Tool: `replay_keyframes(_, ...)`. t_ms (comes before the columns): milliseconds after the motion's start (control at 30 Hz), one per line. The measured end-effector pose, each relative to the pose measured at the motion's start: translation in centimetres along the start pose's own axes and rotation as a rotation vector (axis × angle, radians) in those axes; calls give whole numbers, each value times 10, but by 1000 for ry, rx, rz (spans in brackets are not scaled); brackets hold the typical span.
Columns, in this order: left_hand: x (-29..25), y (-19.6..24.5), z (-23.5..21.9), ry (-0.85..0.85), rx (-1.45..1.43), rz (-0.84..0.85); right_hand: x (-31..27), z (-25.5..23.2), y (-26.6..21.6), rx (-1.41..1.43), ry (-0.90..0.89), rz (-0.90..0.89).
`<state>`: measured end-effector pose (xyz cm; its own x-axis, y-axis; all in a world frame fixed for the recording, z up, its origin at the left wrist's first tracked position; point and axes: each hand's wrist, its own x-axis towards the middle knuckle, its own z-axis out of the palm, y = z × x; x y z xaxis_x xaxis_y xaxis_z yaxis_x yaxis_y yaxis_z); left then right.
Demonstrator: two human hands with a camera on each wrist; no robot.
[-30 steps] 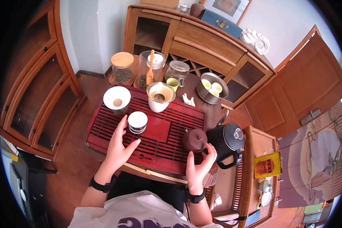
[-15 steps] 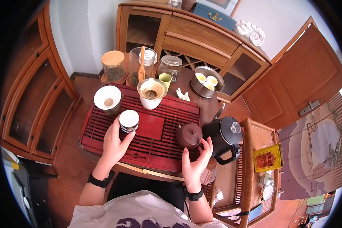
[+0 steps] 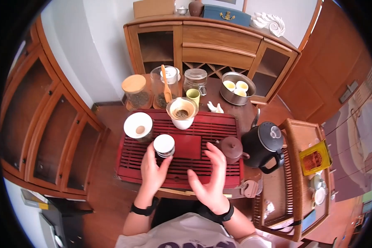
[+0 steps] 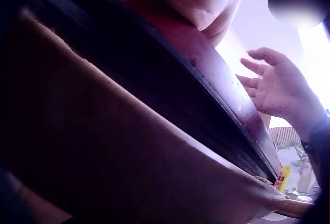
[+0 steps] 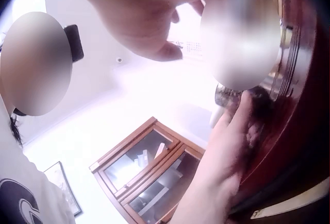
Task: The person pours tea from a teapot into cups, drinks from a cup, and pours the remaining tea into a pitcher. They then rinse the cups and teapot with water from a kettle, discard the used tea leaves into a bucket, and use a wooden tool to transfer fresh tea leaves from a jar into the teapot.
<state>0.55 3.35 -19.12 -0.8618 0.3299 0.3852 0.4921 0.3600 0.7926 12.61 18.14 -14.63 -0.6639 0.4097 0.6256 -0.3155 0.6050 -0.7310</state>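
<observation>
In the head view the left hand (image 3: pixel 153 173) curls its thumb and fingers round a small white-topped cup (image 3: pixel 164 144) at the left of the slatted red tray (image 3: pixel 180 175). The right hand (image 3: pixel 211 180) is over the tray's front, fingers spread and holding nothing, left of the brown teapot (image 3: pixel 231 149). A white funnel-shaped piece (image 3: pixel 138 125) sits behind the cup, and a strainer (image 3: pixel 182 110) rests on a white vessel. The left wrist view shows the right hand (image 4: pixel 283 87) spread; in the right wrist view the left hand (image 5: pixel 221 147) is at the cup.
A black kettle (image 3: pixel 264 144) stands right of the tray. Behind it are a wooden-lidded jar (image 3: pixel 137 97), other glass jars, a green cup (image 3: pixel 193 96) and a metal bowl (image 3: pixel 237 99) holding white cups. A rattan stand (image 3: pixel 291 182) is at the right.
The right hand has moved left, away from the teapot and over the tray. The left hand's fingers and thumb have come round the white-topped cup. The head view has turned.
</observation>
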Motion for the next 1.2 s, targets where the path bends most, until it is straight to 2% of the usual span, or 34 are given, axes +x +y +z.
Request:
replay_keyframes(100,2,-2,0,-26,11,-26,14,34,-6,-47,-151,45)
replay_keyframes(167,0,-2,1,18,16,32,18,51,-10,-89,-174,99)
replay_keyframes(300,3,-1,-1,-62,14,-38,24,77,-3,-108,-182,152)
replay_keyframes(367,0,-8,1,-70,-2,-1,28,78,-2,-95,-157,176)
replay_keyframes(433,-2,-12,0,-61,-31,22,31,77,3,-147,-231,133)
replay_keyframes(467,-3,-12,-1,-58,-32,22,32,79,1,-164,-131,92)
replay_keyframes(633,-2,-13,0,-50,-40,60,32,82,1,-85,-105,105)
replay_keyframes(833,-2,-18,3,-28,-76,24,33,82,0,-60,-75,110)
replay_keyframes(900,-1,-17,2,-60,-83,31,34,78,1,3,30,65)
replay_keyframes(933,-1,-20,3,-59,-93,-15,35,74,0,33,48,75)
replay_keyframes(1067,0,-15,1,-58,-75,30,31,56,9,-12,145,103)
replay_keyframes(1200,0,-17,1,-65,-99,-13,19,51,16,-57,143,169)
